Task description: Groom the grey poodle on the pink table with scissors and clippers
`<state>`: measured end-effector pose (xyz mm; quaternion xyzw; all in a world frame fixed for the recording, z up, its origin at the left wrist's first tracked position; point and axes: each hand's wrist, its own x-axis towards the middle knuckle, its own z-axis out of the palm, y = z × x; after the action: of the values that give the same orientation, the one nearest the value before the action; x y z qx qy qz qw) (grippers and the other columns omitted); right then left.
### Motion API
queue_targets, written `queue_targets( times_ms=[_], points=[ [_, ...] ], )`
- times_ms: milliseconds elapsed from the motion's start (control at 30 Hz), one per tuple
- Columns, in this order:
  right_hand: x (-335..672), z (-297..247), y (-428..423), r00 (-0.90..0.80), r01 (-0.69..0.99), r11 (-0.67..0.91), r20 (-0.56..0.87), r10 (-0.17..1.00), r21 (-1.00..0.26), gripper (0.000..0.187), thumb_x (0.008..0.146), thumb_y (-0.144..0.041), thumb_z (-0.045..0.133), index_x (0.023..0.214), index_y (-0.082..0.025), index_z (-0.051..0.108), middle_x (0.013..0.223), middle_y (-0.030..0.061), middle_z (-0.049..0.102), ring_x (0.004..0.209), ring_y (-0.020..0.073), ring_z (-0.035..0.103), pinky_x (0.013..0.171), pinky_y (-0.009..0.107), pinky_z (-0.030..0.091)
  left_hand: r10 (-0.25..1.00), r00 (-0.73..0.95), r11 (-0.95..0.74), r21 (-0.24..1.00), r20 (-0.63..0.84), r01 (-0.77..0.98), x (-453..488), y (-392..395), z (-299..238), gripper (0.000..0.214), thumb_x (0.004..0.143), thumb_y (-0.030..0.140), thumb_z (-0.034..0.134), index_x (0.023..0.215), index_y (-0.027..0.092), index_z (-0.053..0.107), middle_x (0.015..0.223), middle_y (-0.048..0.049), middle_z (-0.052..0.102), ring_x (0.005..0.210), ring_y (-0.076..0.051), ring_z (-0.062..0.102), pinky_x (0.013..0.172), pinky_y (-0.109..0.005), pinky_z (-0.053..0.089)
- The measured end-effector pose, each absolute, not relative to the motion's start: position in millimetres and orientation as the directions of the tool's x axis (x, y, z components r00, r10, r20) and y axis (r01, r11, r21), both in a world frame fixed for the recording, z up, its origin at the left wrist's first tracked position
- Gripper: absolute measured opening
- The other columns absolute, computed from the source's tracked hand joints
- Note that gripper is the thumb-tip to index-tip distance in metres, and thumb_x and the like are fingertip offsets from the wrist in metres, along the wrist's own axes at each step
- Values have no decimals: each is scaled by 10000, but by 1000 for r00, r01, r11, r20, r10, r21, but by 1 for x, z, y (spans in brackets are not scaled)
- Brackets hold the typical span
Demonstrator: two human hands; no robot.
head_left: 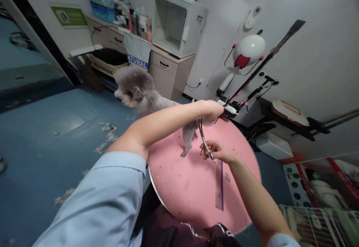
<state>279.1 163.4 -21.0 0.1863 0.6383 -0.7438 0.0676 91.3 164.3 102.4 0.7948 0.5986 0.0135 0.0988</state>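
Observation:
A grey, fluffy-headed dog (pixel 137 86) stands on a round pink grooming table (pixel 179 191), facing left. My left arm crosses over its back and hides much of its body. At the dog's rear end, my left hand (pixel 213 109) is bent downward and curled against it; the fingertips are mostly hidden. Long silver scissors (pixel 204 139) are in my right hand (pixel 217 151), just below the left one. Their handles lie at my right fingers, and the blades point up toward the dog's hindquarters.
A clear strip with a purple edge (pixel 222 187) and a fur tuft (pixel 227 177) lie on the table. A dark grooming arm (pixel 249 79) rises behind it, beside a white dryer (pixel 250 49). Clumps of fur (pixel 102 148) litter the blue floor. A wire rack (pixel 316 221) stands at right.

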Motion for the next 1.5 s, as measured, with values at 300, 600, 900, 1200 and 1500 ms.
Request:
queue_targets(
  times_ms=[300, 600, 900, 1200, 1500],
  points=[
    [269, -27, 155, -934, 269, -276, -320, 159, -923, 515, 608, -315, 867, 1016, -129, 613, 885, 73, 717, 706, 130, 691, 689, 243, 549, 958, 277, -264, 144, -80, 954, 93, 175, 93, 416, 541, 155, 728, 956, 167, 747, 950, -125, 721, 926, -273, 647, 799, -285, 482],
    [259, -37, 141, -927, 209, -357, -301, 224, -910, 500, 581, -269, 870, 980, -143, 596, 836, 59, 722, 651, 136, 692, 620, 233, 541, 961, 265, -259, 79, -84, 963, 97, 178, 88, 475, 536, 171, 747, 1009, 128, 729, 962, -156, 709, 956, -295, 640, 816, -299, 489],
    [247, -33, 131, -905, 206, -321, -305, 297, -924, 490, 609, -257, 841, 993, -153, 554, 856, 54, 713, 671, 138, 687, 612, 230, 518, 966, 239, -229, 112, -94, 967, 99, 172, 91, 453, 535, 130, 721, 987, 136, 741, 968, -150, 706, 937, -286, 635, 806, -303, 477],
    [276, -14, 147, -912, 390, -18, -389, 134, -921, 435, 650, -228, 804, 999, -134, 562, 897, 54, 685, 739, 115, 646, 718, 264, 521, 930, 354, -343, 113, -101, 933, 79, 158, 99, 266, 717, 193, 565, 908, 141, 743, 908, -111, 717, 718, -184, 600, 647, -273, 421],
    [281, -21, 144, -860, 510, 311, -473, 190, -802, 274, 603, -108, 666, 838, -160, 535, 768, -11, 619, 686, 116, 565, 633, 237, 439, 935, 355, -346, 211, -4, 914, 72, 162, 88, 179, 735, 165, 540, 781, 149, 712, 753, -50, 687, 689, -150, 579, 715, -265, 433]
  ],
)
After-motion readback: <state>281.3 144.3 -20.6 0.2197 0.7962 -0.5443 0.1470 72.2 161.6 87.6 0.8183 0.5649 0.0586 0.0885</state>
